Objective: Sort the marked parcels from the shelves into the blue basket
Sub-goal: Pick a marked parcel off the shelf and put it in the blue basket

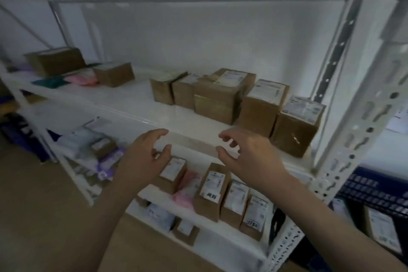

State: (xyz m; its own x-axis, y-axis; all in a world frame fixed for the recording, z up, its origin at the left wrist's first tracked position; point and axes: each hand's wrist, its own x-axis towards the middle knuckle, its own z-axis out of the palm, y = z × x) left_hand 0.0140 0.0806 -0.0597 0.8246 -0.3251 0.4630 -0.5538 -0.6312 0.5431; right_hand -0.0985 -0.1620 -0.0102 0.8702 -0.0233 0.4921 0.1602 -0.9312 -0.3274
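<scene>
Head view. Left hand [143, 157]: fingers loosely curved, thumb and index apart, nothing held; it hovers in front of the edge of the middle shelf [132, 104]. Right hand [247, 154]: fingers likewise curved and spread, thumb apart from the rest, nothing held, not touching any box. The two hands face each other with a gap between them, both at the shelf's front lip.

Count, middle shelf, right group: five brown cardboard boxes with white labels – two small ones [174, 90] side by side at the left, a tall stacked one [223, 95] in the middle, one [262, 106] just right of it, and one [298, 126] nearest the right post [357, 117]. Left group: two brown boxes [55, 60] and [113, 74], with a pink soft packet [81, 78] and a dark green flat packet [49, 83] between and in front of them.

Lower shelf, under the hands: four upright labelled boxes; one [174, 172] partly behind the left hand, then three in a row, of which the first [212, 192] and the last [254, 216] carry handwritten marks on their labels. A pink packet [187, 192] lies between the first and second. Further left, soft white and purple packets [92, 150], blurred, count uncertain.

Blue basket [375, 192]: dark blue, at the right beyond the post, a labelled box [382, 229] just in front of it
</scene>
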